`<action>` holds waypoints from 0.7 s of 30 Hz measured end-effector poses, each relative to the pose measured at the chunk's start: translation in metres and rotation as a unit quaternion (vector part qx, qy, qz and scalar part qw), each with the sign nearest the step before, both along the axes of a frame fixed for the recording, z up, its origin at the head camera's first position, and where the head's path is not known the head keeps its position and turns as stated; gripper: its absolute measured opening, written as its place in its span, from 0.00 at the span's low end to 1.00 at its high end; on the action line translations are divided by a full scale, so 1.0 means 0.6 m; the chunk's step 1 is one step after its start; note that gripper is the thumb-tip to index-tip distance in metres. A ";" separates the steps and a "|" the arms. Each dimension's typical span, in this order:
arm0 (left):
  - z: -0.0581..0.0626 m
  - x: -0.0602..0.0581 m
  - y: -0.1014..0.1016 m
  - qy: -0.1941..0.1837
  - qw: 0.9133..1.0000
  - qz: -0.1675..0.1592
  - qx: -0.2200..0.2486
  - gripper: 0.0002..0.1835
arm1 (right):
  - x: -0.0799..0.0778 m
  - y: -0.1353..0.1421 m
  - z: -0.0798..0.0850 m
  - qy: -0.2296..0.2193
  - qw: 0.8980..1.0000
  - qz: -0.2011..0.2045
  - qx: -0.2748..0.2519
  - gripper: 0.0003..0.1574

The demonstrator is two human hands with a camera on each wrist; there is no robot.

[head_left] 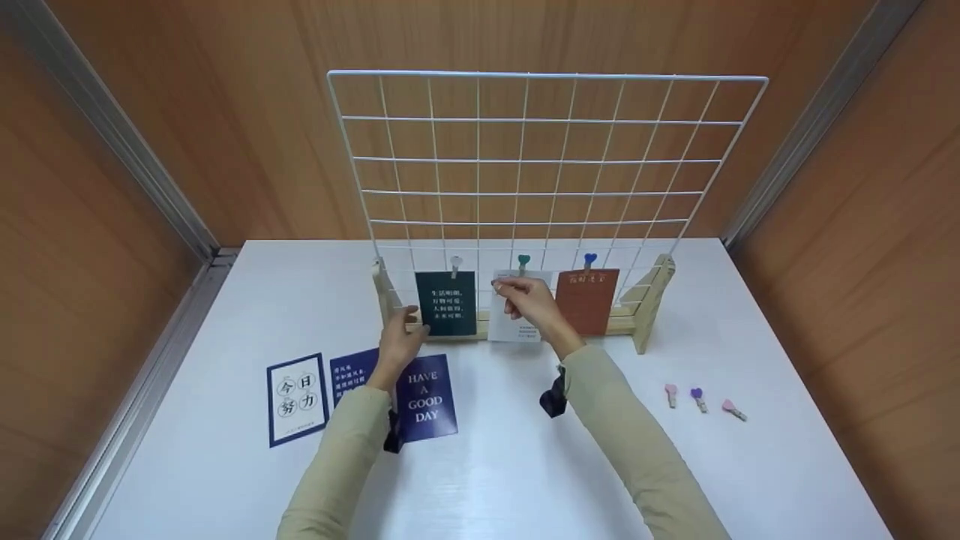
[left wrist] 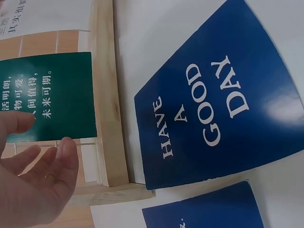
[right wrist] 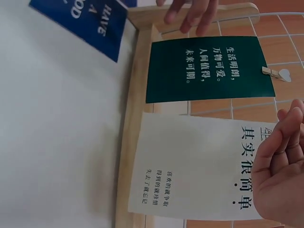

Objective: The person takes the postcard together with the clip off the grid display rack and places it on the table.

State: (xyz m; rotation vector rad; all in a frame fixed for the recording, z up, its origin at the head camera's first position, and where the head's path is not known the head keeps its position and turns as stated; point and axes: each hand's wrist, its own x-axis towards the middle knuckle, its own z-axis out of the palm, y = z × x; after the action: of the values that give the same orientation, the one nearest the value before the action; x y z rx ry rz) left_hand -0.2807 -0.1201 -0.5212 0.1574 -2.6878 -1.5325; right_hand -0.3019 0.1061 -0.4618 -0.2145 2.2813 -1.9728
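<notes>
A dark green card [head_left: 446,303] hangs from a white-heart clothespin [right wrist: 277,73] on the white wire grid [head_left: 555,160]. My left hand [head_left: 400,343] is beside this card's lower left edge, thumb and fingers apart. In the left wrist view its thumb overlaps the card. A white printed card [right wrist: 199,166] hangs beside it, under a green-heart clothespin [head_left: 523,260]. With fingers bent and fingertips together, my right hand [head_left: 531,301] pinches this card's upper left edge, covering part of its print. A red-brown card [head_left: 589,304] hangs at the right from a blue-heart clothespin [head_left: 590,259].
A wooden stand [head_left: 646,304] holds the grid upright on the white table [head_left: 480,480]. At the left lie a blue-bordered card [head_left: 298,400], a blue card [head_left: 351,367] and a HAVE A GOOD DAY card [head_left: 427,397]. Three heart clothespins [head_left: 699,400] lie at the right.
</notes>
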 end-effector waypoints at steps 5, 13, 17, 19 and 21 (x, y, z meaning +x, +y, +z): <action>-0.001 -0.004 -0.001 -0.002 1.000 0.006 -0.001 0.24 | -0.008 -0.016 0.006 -0.019 1.000 -0.005 0.007 0.18; -0.004 -0.013 -0.002 0.023 1.000 0.002 -0.004 0.21 | -0.020 -0.042 0.005 -0.026 0.999 -0.027 0.010 0.18; -0.004 -0.016 -0.001 0.025 1.000 0.002 0.000 0.21 | -0.021 -0.050 0.003 -0.019 0.999 -0.038 0.000 0.17; -0.012 -0.021 -0.003 0.040 0.999 0.003 0.000 0.20 | -0.021 -0.054 0.004 -0.017 0.999 -0.041 -0.003 0.17; -0.011 -0.022 -0.002 0.037 0.999 0.005 0.002 0.19 | -0.022 -0.056 0.007 -0.015 0.999 -0.043 -0.004 0.17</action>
State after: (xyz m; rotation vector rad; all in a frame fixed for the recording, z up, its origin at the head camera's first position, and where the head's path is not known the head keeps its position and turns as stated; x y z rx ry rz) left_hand -0.2940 -0.1212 -0.5280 0.1118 -2.6242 -1.5100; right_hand -0.3151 0.0726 -0.4579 -0.0878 2.3024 -2.0109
